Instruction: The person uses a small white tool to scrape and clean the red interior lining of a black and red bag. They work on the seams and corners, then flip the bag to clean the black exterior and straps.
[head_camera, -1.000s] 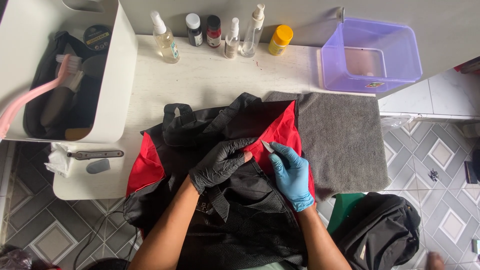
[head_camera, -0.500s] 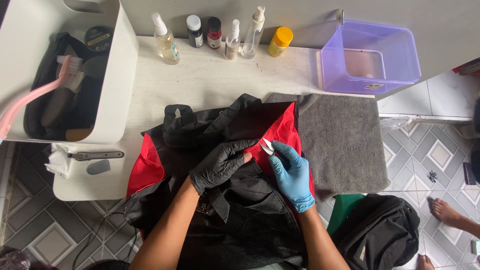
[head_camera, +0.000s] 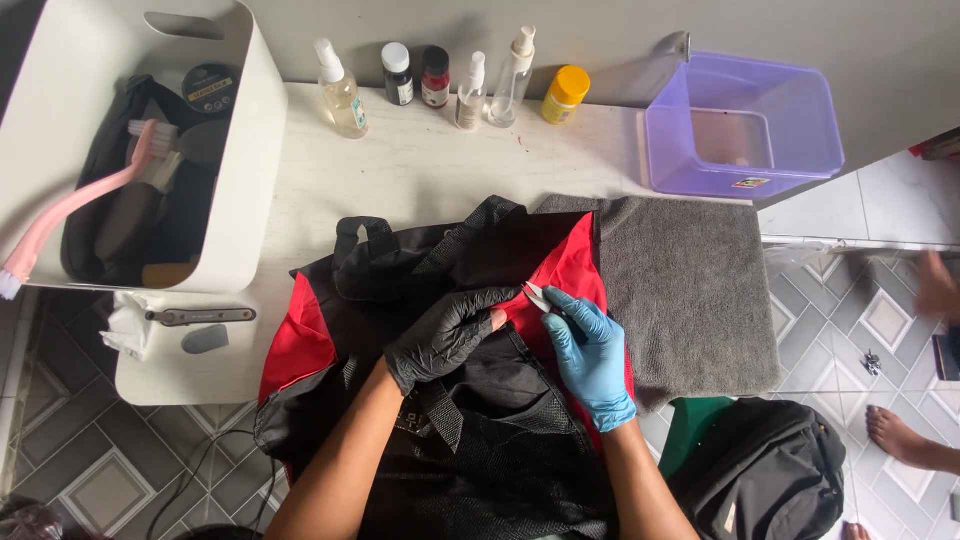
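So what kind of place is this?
Probably a small home cleaning or repair corner: a white table over tiled floor, a row of spray bottles, a tub of brushes, and a red-and-black bag being worked on.

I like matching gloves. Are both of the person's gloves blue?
No, only the right hand wears a blue glove; the left hand wears a black one as both press on the red and black bag.

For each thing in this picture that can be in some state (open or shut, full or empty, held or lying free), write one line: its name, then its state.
Red and black bag: lying on the table, pressed flat by both hands.
Left hand: black-gloved, resting on the bag.
Right hand: blue-gloved, pinching a small pale tool.
Purple tub: open, lidless.
Grey towel: spread flat.
Bottles: upright, capped.
White caddy: open, holding brushes.
Black backpack: on the floor.
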